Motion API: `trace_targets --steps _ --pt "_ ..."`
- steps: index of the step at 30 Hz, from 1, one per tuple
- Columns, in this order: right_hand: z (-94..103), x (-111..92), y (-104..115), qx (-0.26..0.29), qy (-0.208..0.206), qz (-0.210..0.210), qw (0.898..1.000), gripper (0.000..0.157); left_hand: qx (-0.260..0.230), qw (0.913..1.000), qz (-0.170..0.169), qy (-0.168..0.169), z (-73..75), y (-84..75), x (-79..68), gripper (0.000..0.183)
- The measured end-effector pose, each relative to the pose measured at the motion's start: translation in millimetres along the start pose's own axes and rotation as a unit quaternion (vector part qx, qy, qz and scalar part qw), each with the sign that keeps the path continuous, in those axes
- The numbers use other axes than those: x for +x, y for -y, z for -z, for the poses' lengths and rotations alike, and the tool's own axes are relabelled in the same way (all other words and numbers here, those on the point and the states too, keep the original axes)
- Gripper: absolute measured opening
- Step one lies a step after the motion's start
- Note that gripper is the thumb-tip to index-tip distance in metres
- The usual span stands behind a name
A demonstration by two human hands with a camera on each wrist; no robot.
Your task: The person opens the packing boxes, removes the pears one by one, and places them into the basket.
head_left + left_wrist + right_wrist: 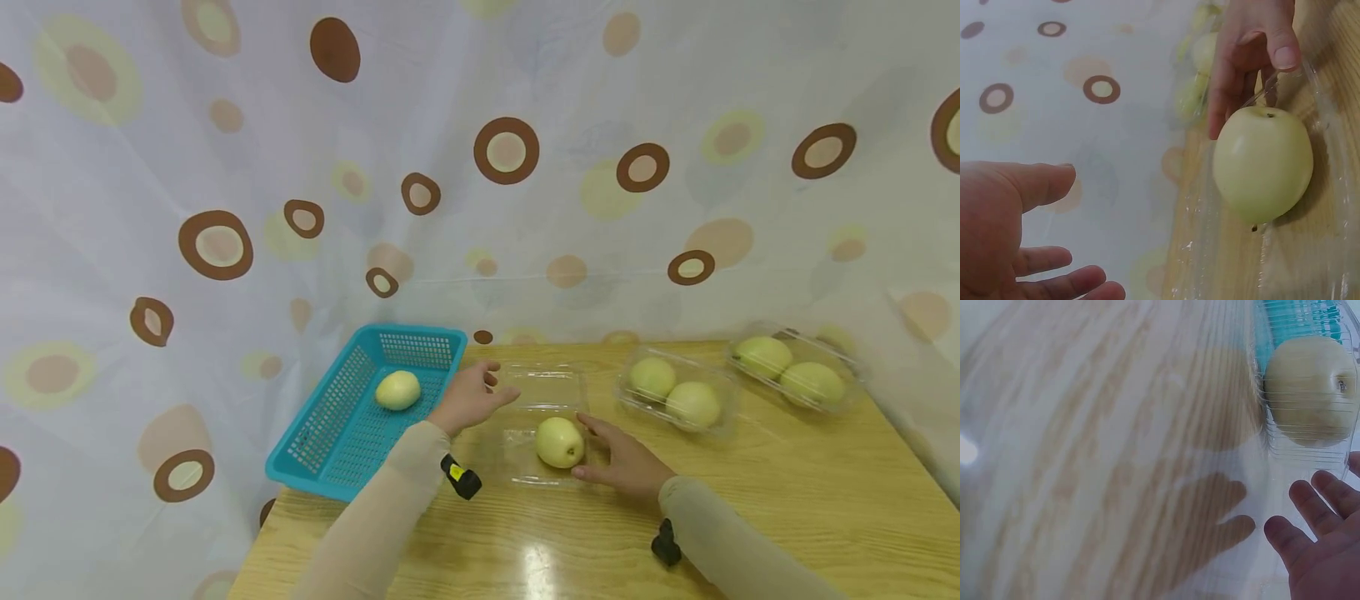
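Observation:
A pale yellow-green melon lies in the right part of an open clear plastic clamshell box, whose lid is folded back toward the wall. My right hand is at the box's right end, its spread fingertips right at the plastic beside the melon. Over on the left, my left hand hovers between the box and a blue basket, with fingers loosely bent and nothing in them. In the left wrist view the left thumb and fingers stand apart from the melon.
Another melon sits inside the blue basket. To the right stand two clear boxes, one in front of the other, each with two melons. A spotted curtain hangs behind the wooden table.

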State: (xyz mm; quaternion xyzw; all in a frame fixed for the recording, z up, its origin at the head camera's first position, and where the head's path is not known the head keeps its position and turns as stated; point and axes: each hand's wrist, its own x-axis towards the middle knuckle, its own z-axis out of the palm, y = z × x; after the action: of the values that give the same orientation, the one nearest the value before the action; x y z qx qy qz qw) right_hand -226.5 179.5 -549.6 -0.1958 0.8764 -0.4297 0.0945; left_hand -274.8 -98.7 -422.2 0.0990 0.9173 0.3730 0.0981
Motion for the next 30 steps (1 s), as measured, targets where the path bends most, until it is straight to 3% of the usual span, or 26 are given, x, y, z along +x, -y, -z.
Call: trace_targets --steps 6,16,25,30 --pt "1.3 1 2 0.004 0.002 0.000 1.000 0.095 -0.028 0.9994 0.004 0.021 -25.6 1.2 2.5 0.067" --pt "1.4 -3 6 -0.002 0.001 0.015 1.000 0.094 0.011 0.9973 0.016 0.071 -70.9 2.4 5.2 0.073" --pt "1.2 -2 2 -0.018 -0.006 0.028 0.999 0.092 0.037 0.9967 0.033 0.063 -98.9 4.8 10.5 0.084" --pt "3.0 -3 2 -0.017 -0.006 0.029 0.999 0.093 0.007 0.9973 0.049 0.054 -107.0 5.7 12.1 0.078"
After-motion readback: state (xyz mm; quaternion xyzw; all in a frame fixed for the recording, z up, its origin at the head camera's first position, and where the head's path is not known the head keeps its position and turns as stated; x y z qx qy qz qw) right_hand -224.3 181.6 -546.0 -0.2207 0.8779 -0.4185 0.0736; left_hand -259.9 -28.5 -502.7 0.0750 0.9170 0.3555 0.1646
